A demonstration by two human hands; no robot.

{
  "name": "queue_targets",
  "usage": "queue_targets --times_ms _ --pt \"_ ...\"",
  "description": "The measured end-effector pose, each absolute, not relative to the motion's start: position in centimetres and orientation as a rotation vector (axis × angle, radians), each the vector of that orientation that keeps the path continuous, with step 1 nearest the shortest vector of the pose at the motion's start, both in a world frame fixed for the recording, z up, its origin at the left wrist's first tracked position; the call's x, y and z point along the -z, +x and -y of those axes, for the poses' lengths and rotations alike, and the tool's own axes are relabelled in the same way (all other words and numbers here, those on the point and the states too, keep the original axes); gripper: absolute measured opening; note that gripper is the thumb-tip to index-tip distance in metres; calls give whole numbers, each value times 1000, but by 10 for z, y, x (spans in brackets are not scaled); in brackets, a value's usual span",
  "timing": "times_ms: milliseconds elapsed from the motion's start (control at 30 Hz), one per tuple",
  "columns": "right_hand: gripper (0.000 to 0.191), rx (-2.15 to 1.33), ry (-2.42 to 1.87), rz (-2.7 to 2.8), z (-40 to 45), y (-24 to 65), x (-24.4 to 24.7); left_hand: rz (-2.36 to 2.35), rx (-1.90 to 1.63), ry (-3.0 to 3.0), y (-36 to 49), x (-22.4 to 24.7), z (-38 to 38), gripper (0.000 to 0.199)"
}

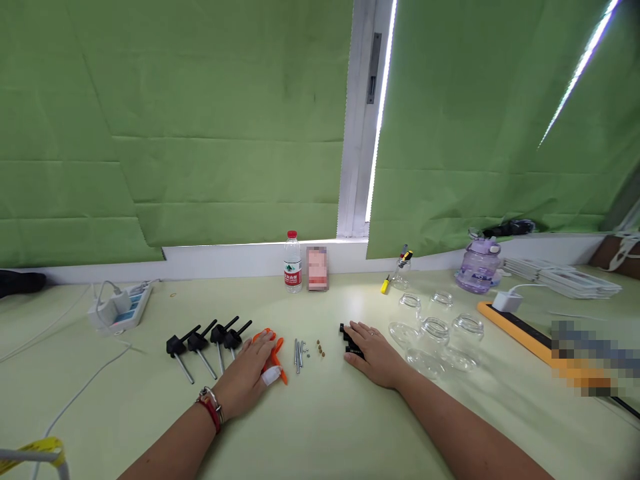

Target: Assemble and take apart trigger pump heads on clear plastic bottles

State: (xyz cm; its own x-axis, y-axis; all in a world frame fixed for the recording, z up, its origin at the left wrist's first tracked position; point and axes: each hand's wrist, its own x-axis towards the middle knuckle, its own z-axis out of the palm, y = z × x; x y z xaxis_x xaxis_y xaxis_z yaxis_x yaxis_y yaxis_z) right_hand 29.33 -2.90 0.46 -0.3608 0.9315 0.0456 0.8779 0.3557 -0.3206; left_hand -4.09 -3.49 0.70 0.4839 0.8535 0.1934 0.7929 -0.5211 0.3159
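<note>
screws (pixel 299 360) and power strips (pixel 525 339) on the table (pixel 310 433) suggest a workshop.

Orange pieces (pixel 283 375) partly under left hand (pixel 253 367), black parts (pixel 354 349) partly under right hand (pixel 374 355)

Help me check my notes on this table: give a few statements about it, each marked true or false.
1. The left hand lies over orange parts. True.
2. The right hand grips a glass jar. False: it lies over black parts.
3. The labelled bottle has a red cap. True.
4. The metal screws lie beneath the left hand. False: they lie between the two hands.
</note>
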Motion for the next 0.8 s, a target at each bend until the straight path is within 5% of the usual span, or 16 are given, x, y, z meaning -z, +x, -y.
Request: queue_targets --times_ms 800 --pt "71 -359 -1622 2399 29 293 -4 -1431 -363 2634 -41 -4 33 49"
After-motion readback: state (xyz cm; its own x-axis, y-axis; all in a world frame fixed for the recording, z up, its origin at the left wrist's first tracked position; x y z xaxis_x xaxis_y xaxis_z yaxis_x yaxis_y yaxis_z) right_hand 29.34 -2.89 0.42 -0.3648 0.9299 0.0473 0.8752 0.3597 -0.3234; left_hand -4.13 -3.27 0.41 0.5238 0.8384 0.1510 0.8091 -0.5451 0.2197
